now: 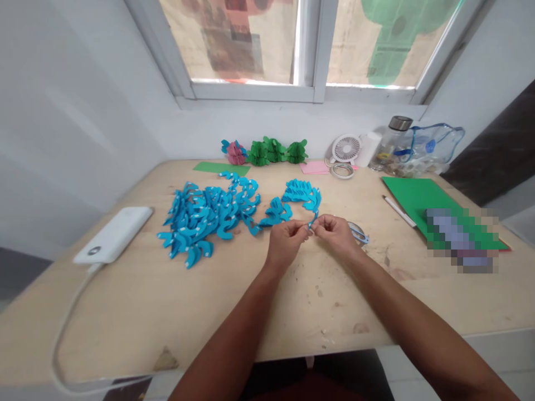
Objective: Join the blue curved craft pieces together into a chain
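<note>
Both my hands meet over the middle of the wooden table (209,301). My left hand (285,243) and my right hand (335,234) are closed in a pinch on the end of a blue paper garland (301,195), a chain of curved cut-outs. The chain curls back from my fingers to a big heap of the same blue cut-outs (207,216) on the left. Scissors (359,234) lie just behind my right hand, partly hidden by it.
A white power bank (113,234) with a cable lies at the left. Green paper sheets (422,197), a pen (399,211), tape roll (343,170), small fan (346,149), jar (390,142) and clear bag stand at the right. Green and pink paper decorations (267,151) line the wall.
</note>
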A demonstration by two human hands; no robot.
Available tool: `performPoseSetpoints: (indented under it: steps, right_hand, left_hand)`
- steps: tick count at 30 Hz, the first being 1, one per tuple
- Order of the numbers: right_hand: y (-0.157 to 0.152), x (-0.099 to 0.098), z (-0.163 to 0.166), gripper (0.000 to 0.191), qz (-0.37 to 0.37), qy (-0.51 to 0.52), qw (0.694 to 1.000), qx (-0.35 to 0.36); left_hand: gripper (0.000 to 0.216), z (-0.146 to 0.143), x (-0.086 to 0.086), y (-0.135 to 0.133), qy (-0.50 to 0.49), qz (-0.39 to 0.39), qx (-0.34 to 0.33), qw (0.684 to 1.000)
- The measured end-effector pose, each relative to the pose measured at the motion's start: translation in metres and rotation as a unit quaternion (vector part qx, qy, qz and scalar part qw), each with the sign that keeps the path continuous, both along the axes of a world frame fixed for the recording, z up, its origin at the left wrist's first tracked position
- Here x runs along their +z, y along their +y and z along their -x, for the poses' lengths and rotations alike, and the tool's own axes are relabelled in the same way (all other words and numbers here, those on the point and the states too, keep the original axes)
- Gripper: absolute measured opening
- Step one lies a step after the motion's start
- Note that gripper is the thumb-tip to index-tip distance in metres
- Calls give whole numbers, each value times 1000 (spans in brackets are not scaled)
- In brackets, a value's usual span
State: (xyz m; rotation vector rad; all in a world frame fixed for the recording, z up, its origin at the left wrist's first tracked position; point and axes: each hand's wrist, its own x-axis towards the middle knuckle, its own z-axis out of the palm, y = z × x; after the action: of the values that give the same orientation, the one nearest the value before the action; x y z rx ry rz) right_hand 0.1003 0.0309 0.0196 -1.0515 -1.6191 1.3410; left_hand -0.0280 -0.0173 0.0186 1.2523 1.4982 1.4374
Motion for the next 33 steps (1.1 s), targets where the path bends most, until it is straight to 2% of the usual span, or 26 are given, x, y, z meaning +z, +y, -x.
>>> performPoseSetpoints:
  steps: [6,15,27,33]
  right_hand:
    - [1,-3,-4,11,-81,-75,994,0]
    - [-3,4,-8,9,-198,-182,963,6]
    - [-3,3,-6,11,-197,-184,963,-9]
    - [-3,3,-7,13,-213,-200,956,-18]
  left_hand:
    - [14,0,7,-1,-39,29,-11,999]
    - [13,2,9,-2,-55,56,-30,996]
    - [13,0,1,1,-80,52,-16,995]
    - [11,-1,5,0,-61,52,12,997]
